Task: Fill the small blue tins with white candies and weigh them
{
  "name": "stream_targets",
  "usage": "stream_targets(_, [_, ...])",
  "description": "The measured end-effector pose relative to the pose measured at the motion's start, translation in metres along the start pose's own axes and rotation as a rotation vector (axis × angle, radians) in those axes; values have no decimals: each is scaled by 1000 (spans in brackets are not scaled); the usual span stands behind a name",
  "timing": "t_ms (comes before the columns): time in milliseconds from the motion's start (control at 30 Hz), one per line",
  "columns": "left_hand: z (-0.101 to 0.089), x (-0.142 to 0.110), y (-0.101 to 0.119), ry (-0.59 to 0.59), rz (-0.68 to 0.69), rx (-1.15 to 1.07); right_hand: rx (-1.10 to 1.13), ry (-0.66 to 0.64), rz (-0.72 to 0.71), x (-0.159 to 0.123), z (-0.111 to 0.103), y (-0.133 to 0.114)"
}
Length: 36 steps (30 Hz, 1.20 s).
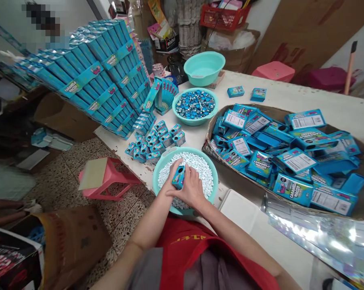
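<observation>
A small blue candy box [178, 177] with a dark round hole in its top is held upright between my two hands. My left hand [169, 181] grips it from the left side. My right hand [192, 186] closes on it from the right, its thumb across the lower front. Both hands are over a turquoise basin [155, 183] filled with small white candies [204, 171]. What is inside the held box is hidden. Just beyond the basin, several similar small boxes [157, 141] stand grouped on the white table [112, 141].
Right of the basin lies a cardboard tray [210, 153] heaped with blue boxes [260, 163]. A basin of blue caps [195, 104] and another turquoise basin [204, 66] stand farther back. Tall stacked blue cartons [94, 76] rise at left. A pink stool [109, 183] stands below.
</observation>
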<state>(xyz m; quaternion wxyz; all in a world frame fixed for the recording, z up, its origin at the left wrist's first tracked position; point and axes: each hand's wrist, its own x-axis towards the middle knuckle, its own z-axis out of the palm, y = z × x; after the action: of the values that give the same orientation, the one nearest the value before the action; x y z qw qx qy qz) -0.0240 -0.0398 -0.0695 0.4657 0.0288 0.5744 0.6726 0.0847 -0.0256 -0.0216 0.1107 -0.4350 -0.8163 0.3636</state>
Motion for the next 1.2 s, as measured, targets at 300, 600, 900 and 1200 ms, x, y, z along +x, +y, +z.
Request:
stream_targets(300, [51,-6,48,8,-240,-243,356,148,-167,-9,-64,38])
stream_targets(600, [64,-24,59,-117,91,-266,105,57,-87,-2,-50,35])
stream_targets(900, [65,-16,55,-10,142,-154,32,39,-187,6,-58,32])
stream_targets(1200, [65,-16,54,-87,150,-113,33,16,-111,10,-60,33])
